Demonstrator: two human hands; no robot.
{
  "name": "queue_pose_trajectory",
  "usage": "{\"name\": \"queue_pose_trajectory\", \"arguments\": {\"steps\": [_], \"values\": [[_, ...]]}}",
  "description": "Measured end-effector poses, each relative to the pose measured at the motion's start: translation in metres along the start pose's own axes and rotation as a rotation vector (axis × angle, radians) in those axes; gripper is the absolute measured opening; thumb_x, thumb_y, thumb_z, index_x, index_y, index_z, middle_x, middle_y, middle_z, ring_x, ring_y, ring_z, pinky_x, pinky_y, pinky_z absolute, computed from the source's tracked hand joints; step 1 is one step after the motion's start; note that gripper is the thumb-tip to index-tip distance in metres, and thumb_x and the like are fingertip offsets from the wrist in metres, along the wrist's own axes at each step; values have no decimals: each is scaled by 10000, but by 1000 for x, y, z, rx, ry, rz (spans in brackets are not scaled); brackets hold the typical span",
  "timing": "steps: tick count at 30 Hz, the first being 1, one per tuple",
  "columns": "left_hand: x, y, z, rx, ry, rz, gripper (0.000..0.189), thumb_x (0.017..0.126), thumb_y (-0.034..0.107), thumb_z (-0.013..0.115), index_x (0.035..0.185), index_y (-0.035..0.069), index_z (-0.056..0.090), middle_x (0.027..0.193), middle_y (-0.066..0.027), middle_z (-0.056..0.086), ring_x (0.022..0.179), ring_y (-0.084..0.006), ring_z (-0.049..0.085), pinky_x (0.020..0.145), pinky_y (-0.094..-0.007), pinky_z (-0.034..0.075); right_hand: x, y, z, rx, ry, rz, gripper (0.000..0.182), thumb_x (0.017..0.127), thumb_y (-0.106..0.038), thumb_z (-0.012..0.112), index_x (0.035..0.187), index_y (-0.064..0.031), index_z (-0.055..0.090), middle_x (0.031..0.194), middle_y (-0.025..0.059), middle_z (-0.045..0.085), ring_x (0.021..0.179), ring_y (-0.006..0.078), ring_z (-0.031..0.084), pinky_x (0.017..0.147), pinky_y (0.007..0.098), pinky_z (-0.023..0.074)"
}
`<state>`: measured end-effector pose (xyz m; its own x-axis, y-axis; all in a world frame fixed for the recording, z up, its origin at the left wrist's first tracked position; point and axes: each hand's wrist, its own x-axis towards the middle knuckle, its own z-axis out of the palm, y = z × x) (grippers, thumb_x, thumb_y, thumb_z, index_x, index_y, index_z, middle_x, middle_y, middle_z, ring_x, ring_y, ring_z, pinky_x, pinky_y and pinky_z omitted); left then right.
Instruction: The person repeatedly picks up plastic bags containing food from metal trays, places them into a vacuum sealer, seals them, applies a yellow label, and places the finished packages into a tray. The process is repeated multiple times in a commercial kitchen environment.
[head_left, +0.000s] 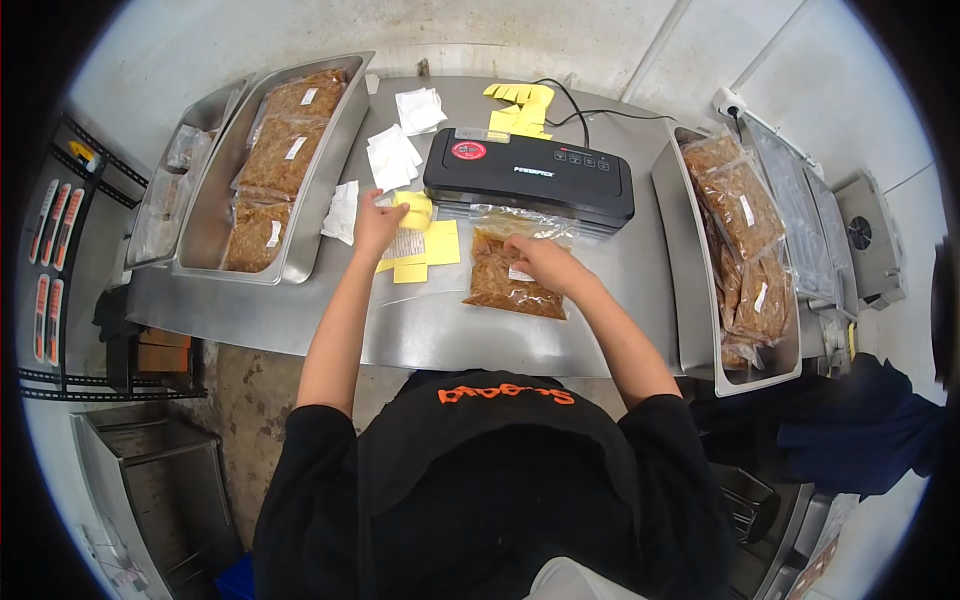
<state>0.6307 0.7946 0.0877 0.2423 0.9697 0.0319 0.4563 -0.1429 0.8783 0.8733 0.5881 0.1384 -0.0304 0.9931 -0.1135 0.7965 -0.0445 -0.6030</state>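
Observation:
My left hand (377, 225) pinches a curled piece of yellow paper (414, 211) between thumb and fingers. Beneath it, a printed label sheet (407, 245) and flat yellow paper squares (442, 241) lie on the steel table. My right hand (551, 264) rests with curled fingertips on a clear plastic bag of brown shredded food (510, 296). A small white label (519, 274) shows on that bag, partly beneath my fingers. Whether these fingers grip anything is hidden. The bag's clear top end lies against the front of a black Powerpack vacuum sealer (529, 176).
Steel pans holding filled, labelled bags stand left (300, 225) and right (664, 195). White packets (394, 157) and cut yellow strips (529, 105) lie around the sealer. A black power cord (581, 112) runs behind it to a wall socket (727, 101). The steel table's front edge (480, 369) is before me.

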Motion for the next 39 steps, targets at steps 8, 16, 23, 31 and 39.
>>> {"name": "queue_pose_trajectory", "arguments": {"steps": [8,16,23,31,39], "values": [[-32,14,4,501,188,160,624,785,242,692,1331,123,411,1246,-124,419,1169,-339,399,950,-507,323,-44,-23,31,-429,373,-74,443,829,-392,616,1205,-161,577,1412,49,404,1329,279,311,1039,573,227],[-9,3,17,579,118,60,461,807,258,678,1220,113,533,1141,-110,519,1072,-297,474,914,-457,370,-92,9,30,-452,489,302,428,889,-389,543,1227,-128,582,1435,86,381,1375,344,225,1076,598,108],[38,64,-7,-602,-402,266,136,840,-39,526,853,90,485,1220,-112,584,987,-143,577,858,-276,442,-93,19,18,51,754,329,313,934,-267,492,1129,-49,601,1371,143,444,1336,357,298,1081,499,198],[149,144,80,-258,-538,155,142,901,88,494,1022,15,515,997,-89,609,872,-135,611,652,-256,520,-53,19,20,277,841,309,218,904,-153,533,1066,-30,610,1245,160,544,1211,332,456,1018,401,335],[114,133,70,511,-230,295,628,853,434,597,1149,-111,495,1081,-275,600,998,-407,592,843,-447,476,-34,99,-66,-187,987,567,344,891,-322,565,977,8,611,1018,183,621,987,362,582,831,432,453]]}}
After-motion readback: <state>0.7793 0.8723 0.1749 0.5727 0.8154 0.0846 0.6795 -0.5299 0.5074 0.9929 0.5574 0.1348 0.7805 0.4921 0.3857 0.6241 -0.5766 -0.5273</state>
